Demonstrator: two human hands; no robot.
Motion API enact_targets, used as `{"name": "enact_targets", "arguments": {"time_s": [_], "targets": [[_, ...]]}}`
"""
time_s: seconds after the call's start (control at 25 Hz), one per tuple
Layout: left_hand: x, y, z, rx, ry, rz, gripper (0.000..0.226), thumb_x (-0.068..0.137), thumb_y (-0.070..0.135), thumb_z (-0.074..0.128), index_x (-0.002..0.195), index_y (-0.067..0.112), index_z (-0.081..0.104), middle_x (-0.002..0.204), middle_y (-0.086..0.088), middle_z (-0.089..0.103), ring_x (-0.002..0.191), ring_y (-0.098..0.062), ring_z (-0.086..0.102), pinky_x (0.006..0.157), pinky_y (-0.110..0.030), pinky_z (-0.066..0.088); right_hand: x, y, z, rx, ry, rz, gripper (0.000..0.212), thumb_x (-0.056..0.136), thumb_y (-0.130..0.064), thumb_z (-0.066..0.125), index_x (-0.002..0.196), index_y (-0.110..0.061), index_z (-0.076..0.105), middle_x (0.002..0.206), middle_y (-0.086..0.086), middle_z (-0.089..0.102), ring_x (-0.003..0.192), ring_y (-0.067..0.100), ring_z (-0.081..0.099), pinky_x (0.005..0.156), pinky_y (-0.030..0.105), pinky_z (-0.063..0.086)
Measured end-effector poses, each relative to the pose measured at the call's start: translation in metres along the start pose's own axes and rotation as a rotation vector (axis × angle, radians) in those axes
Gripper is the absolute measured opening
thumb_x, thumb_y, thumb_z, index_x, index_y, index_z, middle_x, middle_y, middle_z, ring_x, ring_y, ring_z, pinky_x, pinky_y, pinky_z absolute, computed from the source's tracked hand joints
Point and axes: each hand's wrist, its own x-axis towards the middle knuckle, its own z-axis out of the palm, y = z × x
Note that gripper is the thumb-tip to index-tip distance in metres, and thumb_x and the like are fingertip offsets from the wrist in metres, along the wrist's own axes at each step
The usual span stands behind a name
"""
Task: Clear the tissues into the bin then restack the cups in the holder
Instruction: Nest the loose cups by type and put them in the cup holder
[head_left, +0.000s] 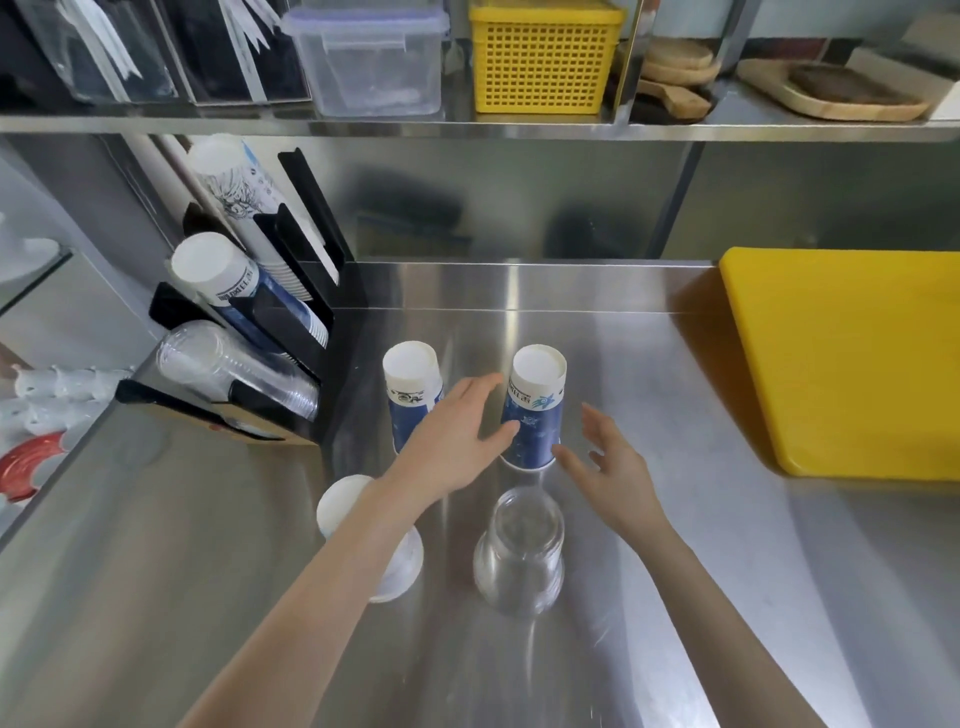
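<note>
Several cups stand upside down on the steel counter (208, 545). Two are blue paper cups, one at the left (410, 387) and one at the right (535, 410). A white cup (345, 501) stands nearer, partly hidden by my left forearm. Beside it is a clear plastic cup (519, 556). My left hand (452, 441) is open between the two blue cups, its fingertips at the right one. Open as well, my right hand (605, 465) has its thumb close to that cup's base. The black cup holder (291, 322) at the left holds stacks of paper and clear cups. No tissues or bin show.
A yellow cutting board (841, 358) lies on the counter at the right. The shelf above carries a yellow basket (540, 57), a clear lidded box (369, 57) and wooden boards (852, 88). White lids (57, 395) sit left of the counter's edge.
</note>
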Motion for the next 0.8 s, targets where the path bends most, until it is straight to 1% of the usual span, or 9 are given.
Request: {"name": "enact_targets", "arguments": {"time_s": [0.08, 0.2, 0.32, 0.4, 0.52, 0.6, 0.68, 0.72, 0.8], "targets": [[0.019, 0.002, 0.003, 0.038, -0.019, 0.004, 0.055, 0.087, 0.03, 0.053, 0.136, 0.019, 0.03, 0.143, -0.004, 0.038, 0.126, -0.023, 0.043, 0.101, -0.034, 0.036, 0.019, 0.0, 0.002, -0.016, -0.029, -0.01, 0.062, 0.084, -0.019, 0.061, 0.138, -0.015, 0.031, 0.145, 0.003, 0.041, 0.13, 0.02, 0.042, 0.099, 0.024, 0.033], [0.044, 0.001, 0.011, 0.044, -0.048, -0.003, 0.063, 0.085, 0.03, 0.056, 0.138, 0.02, 0.026, 0.148, -0.002, 0.031, 0.132, -0.022, 0.038, 0.108, -0.039, 0.034, 0.042, -0.001, 0.009, 0.011, -0.053, 0.002, 0.065, 0.082, -0.016, 0.064, 0.137, -0.016, 0.03, 0.14, 0.001, 0.045, 0.125, 0.018, 0.045, 0.09, 0.019, 0.032], [0.062, 0.0, 0.02, 0.02, -0.069, -0.018, 0.065, 0.084, 0.027, 0.058, 0.139, 0.02, 0.024, 0.149, -0.001, 0.03, 0.133, -0.022, 0.036, 0.109, -0.042, 0.034, 0.057, 0.001, 0.014, 0.061, -0.023, 0.002, 0.066, 0.08, -0.015, 0.065, 0.137, -0.016, 0.031, 0.138, 0.001, 0.049, 0.124, 0.017, 0.046, 0.092, 0.017, 0.032], [0.067, -0.001, 0.023, 0.001, -0.033, -0.023, 0.06, 0.085, 0.023, 0.057, 0.137, 0.019, 0.029, 0.147, -0.002, 0.033, 0.131, -0.022, 0.038, 0.107, -0.039, 0.035, 0.06, 0.001, 0.017, 0.074, 0.0, -0.014, 0.06, 0.081, -0.014, 0.064, 0.134, -0.017, 0.036, 0.13, -0.002, 0.054, 0.117, 0.013, 0.05, 0.089, 0.011, 0.034], [0.065, 0.0, 0.023, -0.013, 0.055, -0.013, 0.052, 0.086, 0.02, 0.055, 0.134, 0.017, 0.035, 0.143, -0.001, 0.038, 0.127, -0.021, 0.043, 0.1, -0.029, 0.035, 0.059, -0.004, 0.016, 0.054, 0.03, -0.053, 0.051, 0.081, -0.014, 0.064, 0.128, -0.02, 0.044, 0.114, -0.011, 0.056, 0.106, 0.008, 0.053, 0.073, -0.009, 0.033], [0.063, 0.003, 0.017, -0.04, 0.1, 0.004, 0.05, 0.086, 0.02, 0.056, 0.132, 0.017, 0.038, 0.141, -0.001, 0.04, 0.124, -0.02, 0.045, 0.095, -0.022, 0.034, 0.056, -0.013, 0.013, 0.047, 0.046, -0.073, 0.049, 0.081, -0.014, 0.064, 0.127, -0.02, 0.046, 0.114, -0.009, 0.058, 0.105, 0.009, 0.054, 0.07, -0.012, 0.031], [0.058, 0.011, 0.003, -0.067, 0.143, 0.036, 0.049, 0.084, 0.021, 0.059, 0.13, 0.018, 0.041, 0.138, 0.0, 0.043, 0.121, -0.02, 0.048, 0.097, -0.024, 0.035, 0.051, -0.029, 0.006, 0.019, 0.067, -0.128, 0.051, 0.081, -0.017, 0.064, 0.128, -0.02, 0.045, 0.118, -0.008, 0.058, 0.107, 0.009, 0.054, 0.074, -0.011, 0.031], [0.055, 0.016, -0.007, -0.084, 0.178, 0.063, 0.048, 0.083, 0.021, 0.061, 0.127, 0.018, 0.044, 0.136, 0.0, 0.045, 0.119, -0.02, 0.049, 0.098, -0.026, 0.036, 0.048, -0.04, 0.003, -0.002, 0.079, -0.163, 0.052, 0.082, -0.02, 0.065, 0.129, -0.021, 0.043, 0.121, -0.007, 0.058, 0.11, 0.01, 0.054, 0.08, -0.006, 0.032], [0.047, 0.029, -0.032, -0.122, 0.272, 0.145, 0.043, 0.081, 0.021, 0.064, 0.121, 0.016, 0.05, 0.132, -0.001, 0.05, 0.117, -0.019, 0.05, 0.098, -0.024, 0.036, 0.043, -0.068, -0.006, -0.041, 0.11, -0.23, 0.054, 0.082, -0.025, 0.064, 0.131, -0.022, 0.041, 0.129, -0.005, 0.057, 0.115, 0.013, 0.054, 0.091, 0.012, 0.037]]}}
